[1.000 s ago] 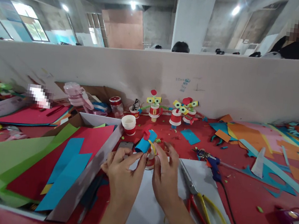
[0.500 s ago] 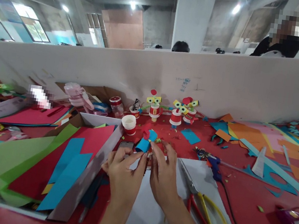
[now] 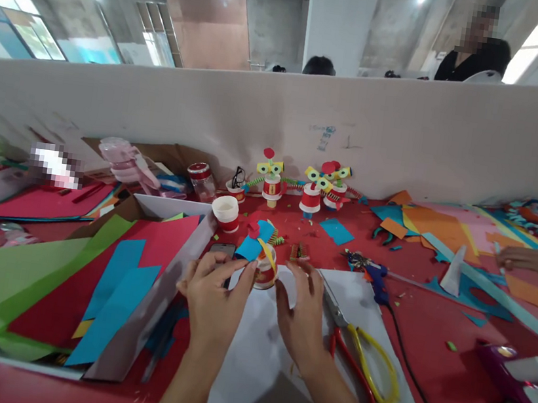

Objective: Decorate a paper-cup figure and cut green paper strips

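Observation:
My left hand pinches the lower end of a blue paper roll fixed on top of a small paper-cup figure with a red piece and a yellow strip. The figure stands at the far edge of a white sheet. Just right of the cup is my right hand, fingers spread and holding nothing; whether its thumb touches the cup I cannot tell.
Red-and-yellow scissors lie right of my right hand, a blue glue gun behind them. Coloured paper sheets pile up left. A phone, a cup and two finished figures stand behind. Another person's hand rests far right.
My right hand has let go of the figure and drawn back with fingers spread. The figure now sits lower on the sheet, and another person's hand has come in at the right.

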Demonstrator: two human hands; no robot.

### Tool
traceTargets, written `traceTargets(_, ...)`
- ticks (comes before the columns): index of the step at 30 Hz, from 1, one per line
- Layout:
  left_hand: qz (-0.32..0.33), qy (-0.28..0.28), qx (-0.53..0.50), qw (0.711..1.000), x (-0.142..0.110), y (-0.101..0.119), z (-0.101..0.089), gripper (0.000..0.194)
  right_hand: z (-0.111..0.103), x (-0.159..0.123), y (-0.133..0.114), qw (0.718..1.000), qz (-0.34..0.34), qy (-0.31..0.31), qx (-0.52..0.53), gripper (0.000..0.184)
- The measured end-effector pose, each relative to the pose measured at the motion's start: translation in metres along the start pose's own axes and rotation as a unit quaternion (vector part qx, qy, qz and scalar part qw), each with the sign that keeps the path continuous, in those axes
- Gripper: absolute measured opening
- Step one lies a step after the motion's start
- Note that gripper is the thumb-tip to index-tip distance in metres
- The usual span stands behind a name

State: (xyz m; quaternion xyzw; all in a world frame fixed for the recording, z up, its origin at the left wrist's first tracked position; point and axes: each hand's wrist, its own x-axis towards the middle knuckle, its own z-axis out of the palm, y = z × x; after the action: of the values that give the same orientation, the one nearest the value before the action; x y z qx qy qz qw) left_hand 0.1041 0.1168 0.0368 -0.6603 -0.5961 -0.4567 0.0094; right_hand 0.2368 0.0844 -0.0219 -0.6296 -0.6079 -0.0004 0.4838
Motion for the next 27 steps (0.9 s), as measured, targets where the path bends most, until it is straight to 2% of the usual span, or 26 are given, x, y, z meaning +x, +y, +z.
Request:
traceTargets(7,-0.016,-0.021,-0.016,1.000,0.008,-0.002,-0.003,0.016,0.001,0.004,0.001,0.996,0.036,-0.030,-0.071,0.020)
traceTargets(15,-0.017,-0.033,-0.016,0.999,0.010,-0.002,-0.005,0.017,0.006,0.007,-0.004,0.996,0.011,0.000,-0.092,0.017)
traceTargets(20,-0.018,-0.041,-0.016,0.999,0.011,0.000,-0.004,0.020,0.010,0.010,0.000,0.993,-0.013,0.028,-0.117,0.004)
traceTargets(24,-0.016,-0.046,-0.017,0.999,0.012,-0.001,-0.003,0.019,0.011,0.012,0.004,0.984,-0.044,0.056,-0.163,0.009)
traceTargets(27,-0.011,-0.044,-0.023,0.999,0.013,-0.003,-0.001,0.020,0.011,0.012,0.004,0.980,-0.058,0.045,-0.186,0.009)
